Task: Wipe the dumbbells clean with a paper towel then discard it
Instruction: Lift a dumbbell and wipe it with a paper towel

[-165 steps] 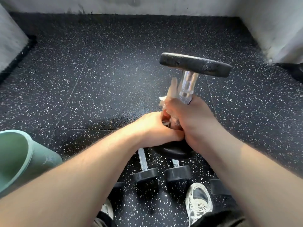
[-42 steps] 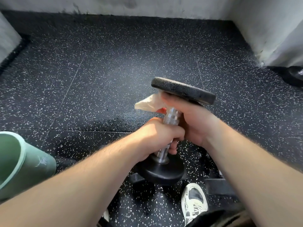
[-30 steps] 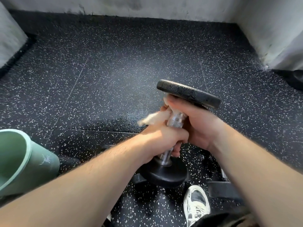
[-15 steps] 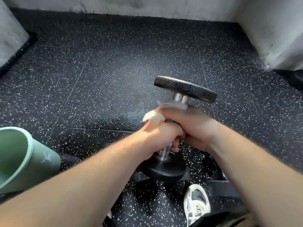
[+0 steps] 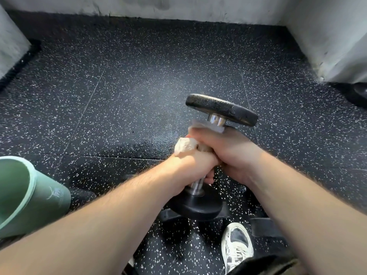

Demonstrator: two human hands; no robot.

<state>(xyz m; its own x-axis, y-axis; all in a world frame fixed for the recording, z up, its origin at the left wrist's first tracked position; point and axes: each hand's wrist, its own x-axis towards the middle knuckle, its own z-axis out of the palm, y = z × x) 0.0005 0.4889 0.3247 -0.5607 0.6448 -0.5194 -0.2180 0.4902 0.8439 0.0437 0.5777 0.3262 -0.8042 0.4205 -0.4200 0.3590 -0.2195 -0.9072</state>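
Nearest, a shoe [image 5: 236, 247] stands on the speckled floor [image 5: 139, 86] among other dumbbells [image 5: 265, 228]; whether those are clean I cannot tell. Just above them the held dumbbell [image 5: 196, 205] is raised off the floor, tilted but near upright. The left hand [image 5: 190, 165] wraps its fingers round the lower handle, steadying it. The right hand [image 5: 228, 147], touching it from above, curls its fingers round the paper towel [image 5: 185, 145] against the upper handle, below the top plate. Wiping looks midway; discarding, probably into the green container [image 5: 29, 195] at left, remains.
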